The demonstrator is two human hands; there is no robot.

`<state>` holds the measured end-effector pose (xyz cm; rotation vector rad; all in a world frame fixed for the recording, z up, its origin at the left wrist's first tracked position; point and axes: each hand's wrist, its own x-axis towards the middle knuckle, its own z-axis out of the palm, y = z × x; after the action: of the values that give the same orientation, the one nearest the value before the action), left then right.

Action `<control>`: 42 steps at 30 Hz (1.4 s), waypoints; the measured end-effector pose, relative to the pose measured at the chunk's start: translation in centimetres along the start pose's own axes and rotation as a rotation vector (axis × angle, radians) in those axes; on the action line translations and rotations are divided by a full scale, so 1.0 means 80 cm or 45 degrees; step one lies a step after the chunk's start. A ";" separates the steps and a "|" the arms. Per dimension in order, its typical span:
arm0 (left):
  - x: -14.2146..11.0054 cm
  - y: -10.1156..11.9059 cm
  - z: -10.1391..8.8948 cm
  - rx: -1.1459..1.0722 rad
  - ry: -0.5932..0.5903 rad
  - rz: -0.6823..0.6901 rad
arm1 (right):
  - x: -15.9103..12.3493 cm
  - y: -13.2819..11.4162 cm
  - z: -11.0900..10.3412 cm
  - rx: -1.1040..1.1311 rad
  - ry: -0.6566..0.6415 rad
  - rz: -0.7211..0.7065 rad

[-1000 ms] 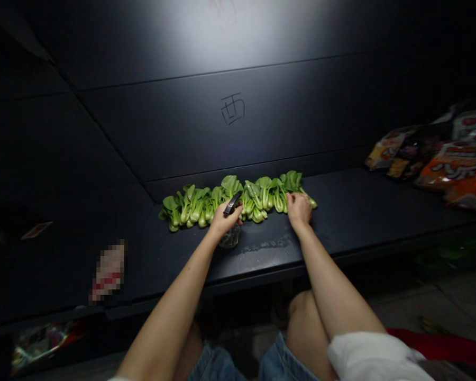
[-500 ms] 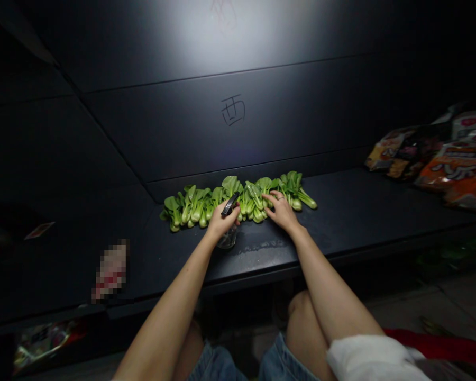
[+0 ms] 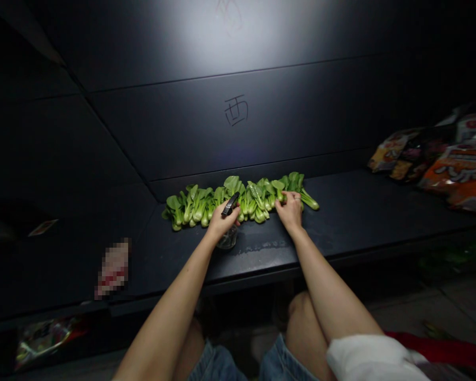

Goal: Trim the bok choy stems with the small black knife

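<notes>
A row of green bok choy [image 3: 198,206] lies along the dark shelf, leaves toward the back panel and pale stems toward me. My left hand [image 3: 220,219] is wrapped round a spray bottle [image 3: 227,240] with a black trigger head and a clear body, held just in front of the row's middle. Toward the right end, my right hand [image 3: 290,212] has its fingers curled around a bok choy, thumb on the left side. The hand hides part of the stems there.
Wet streaks mark the dark shelf [image 3: 349,217] near its front edge. Colourful snack bags [image 3: 456,174] are piled at the right. A blurred-out item [image 3: 114,269] and a small card [image 3: 43,227] lie at the left. A shiny packet [image 3: 43,338] sits lower left.
My right hand has shifted a little to the right along the row, and its fingers have drawn in on the bok choy. My left hand stays in place with the spray bottle.
</notes>
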<state>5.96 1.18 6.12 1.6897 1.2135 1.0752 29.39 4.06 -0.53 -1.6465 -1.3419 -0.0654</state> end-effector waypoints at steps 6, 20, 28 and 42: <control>0.003 -0.009 -0.001 0.012 0.005 0.021 | 0.001 -0.004 -0.008 -0.102 -0.039 0.102; 0.002 -0.006 0.001 0.029 0.015 0.029 | -0.012 -0.035 -0.017 -0.322 -0.032 -0.242; 0.003 -0.003 0.002 0.119 -0.012 0.047 | -0.022 -0.058 0.000 -0.406 -0.208 -0.291; 0.001 -0.012 -0.011 0.303 -0.060 0.090 | -0.024 -0.062 0.012 -0.313 -0.187 -0.214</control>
<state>4.85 1.61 5.58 1.9406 1.3016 0.9561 24.35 2.92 1.00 -1.7651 -1.6362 -0.2201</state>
